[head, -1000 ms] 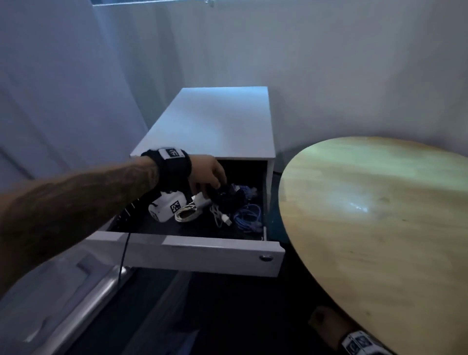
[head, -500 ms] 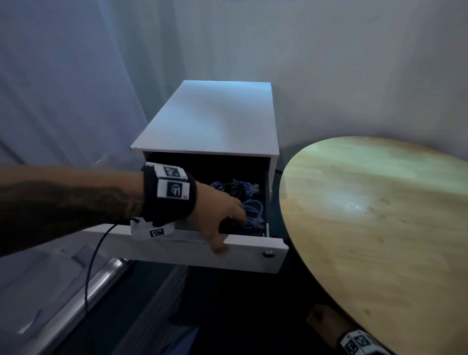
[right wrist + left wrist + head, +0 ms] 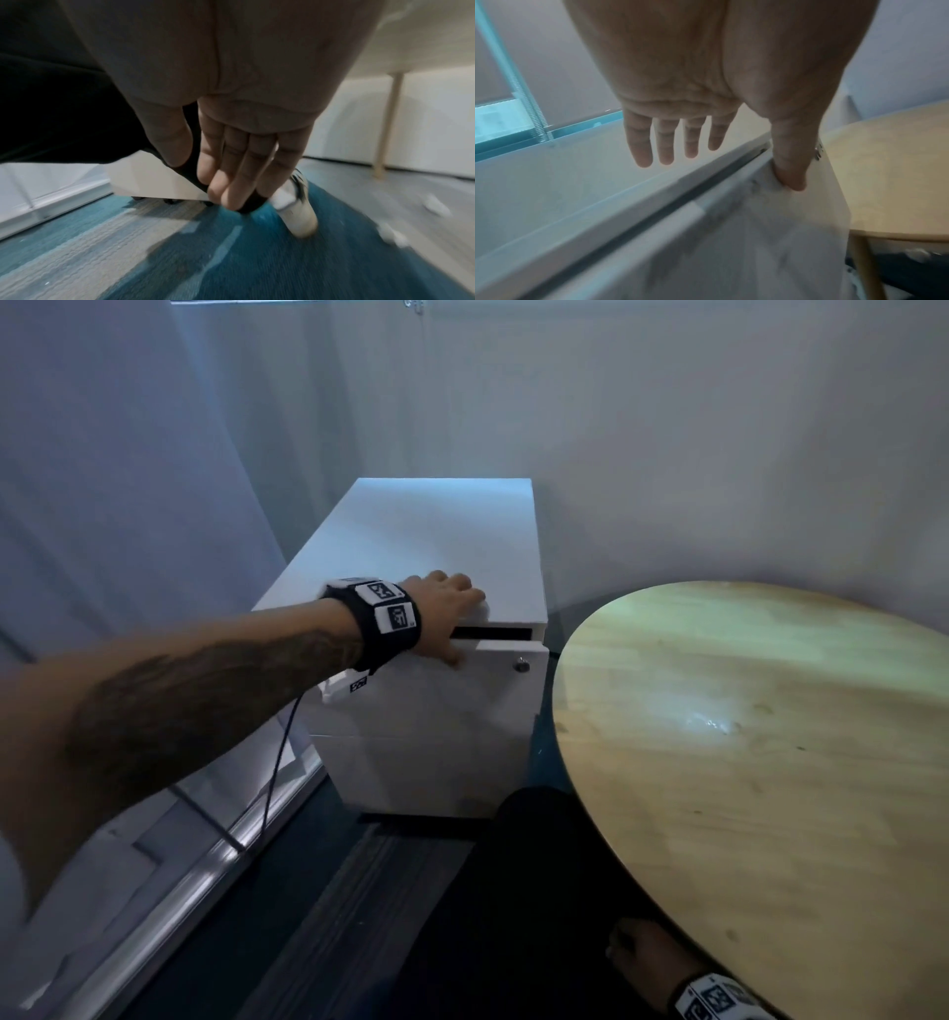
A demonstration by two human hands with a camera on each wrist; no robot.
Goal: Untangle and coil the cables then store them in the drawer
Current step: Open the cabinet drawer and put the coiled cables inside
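The white drawer cabinet (image 3: 436, 546) stands by the wall. Its top drawer (image 3: 493, 660) is pushed almost fully in, with only a thin dark gap under the cabinet top. My left hand (image 3: 447, 613) lies over the cabinet's front edge with straight fingers (image 3: 666, 142) above the top. Its thumb (image 3: 790, 168) presses on the drawer front (image 3: 731, 233). The cables are hidden inside the drawer. My right hand (image 3: 642, 963) hangs low beside the round table, fingers (image 3: 231, 172) loosely straight against my dark trouser leg, holding nothing.
A round wooden table (image 3: 770, 762) fills the right side, close to the cabinet. A lock (image 3: 521, 666) sits at the drawer front's right end. Blue and grey carpet (image 3: 180, 253) covers the floor, with my white shoe (image 3: 298, 211) on it. A window sill runs along the left.
My left hand left the cables in the open drawer, came out to the drawer front and pushed it in. The drawer went from wide open to almost shut.
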